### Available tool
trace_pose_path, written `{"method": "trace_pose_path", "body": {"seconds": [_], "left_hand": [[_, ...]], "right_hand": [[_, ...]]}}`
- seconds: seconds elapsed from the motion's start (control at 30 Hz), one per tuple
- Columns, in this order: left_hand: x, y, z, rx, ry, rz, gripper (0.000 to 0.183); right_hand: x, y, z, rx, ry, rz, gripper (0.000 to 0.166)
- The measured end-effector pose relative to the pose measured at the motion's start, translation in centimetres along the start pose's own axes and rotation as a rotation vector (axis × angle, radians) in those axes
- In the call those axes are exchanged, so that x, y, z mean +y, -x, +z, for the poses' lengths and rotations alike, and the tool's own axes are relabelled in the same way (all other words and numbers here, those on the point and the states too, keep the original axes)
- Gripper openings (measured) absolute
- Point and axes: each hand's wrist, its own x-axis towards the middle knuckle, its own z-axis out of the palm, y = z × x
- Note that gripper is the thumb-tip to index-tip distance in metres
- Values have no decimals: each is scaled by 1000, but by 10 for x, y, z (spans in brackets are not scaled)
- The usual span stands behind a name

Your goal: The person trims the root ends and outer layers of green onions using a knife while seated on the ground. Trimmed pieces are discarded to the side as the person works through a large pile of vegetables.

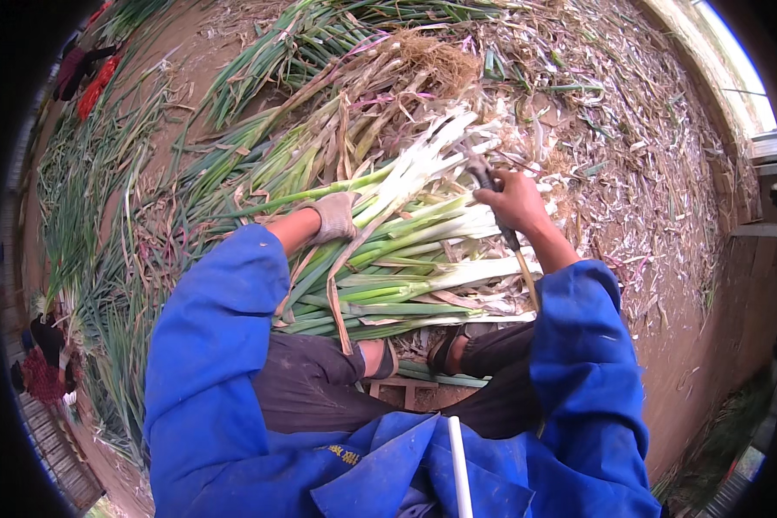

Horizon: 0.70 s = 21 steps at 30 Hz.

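Observation:
Many green onions (421, 278) with white stalks lie in a pile in front of me, their roots towards the right. My left hand (333, 217), in a light knit glove, is closed around a green onion stalk (291, 199) and touches others beside it. In my bare right hand (515, 201) is a dark-handled tool (484, 178), probably an air blow gun, with a thin yellowish hose (526, 278) running down towards my sleeve. The tool's tip is close to the white stalks and blurred. Brown, dry roots (437, 61) lie above the pile.
Peeled skins and leaf scraps (634, 162) cover the ground at the right. Long green onion leaves (84, 213) lie along the left. One person (45, 372) is at the lower left, another (78, 68) at the upper left beside red netting (98, 87). My feet border the pile.

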Motion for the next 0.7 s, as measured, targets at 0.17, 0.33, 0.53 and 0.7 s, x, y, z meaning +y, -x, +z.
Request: {"method": "trace_pose_path", "body": {"seconds": [0.17, 0.33, 0.53, 0.7], "left_hand": [[-2, -4, 7, -24, -164, -30, 74], [31, 5, 11, 18, -330, -81, 59], [44, 14, 11, 33, -397, -109, 48], [48, 11, 14, 56, -411, -92, 47]], "right_hand": [[0, -6, 6, 32, -29, -5, 52], [6, -6, 7, 63, -57, -52, 53], [-8, -4, -2, -11, -61, 44, 49], [0, 0, 9, 20, -4, -34, 53]]}}
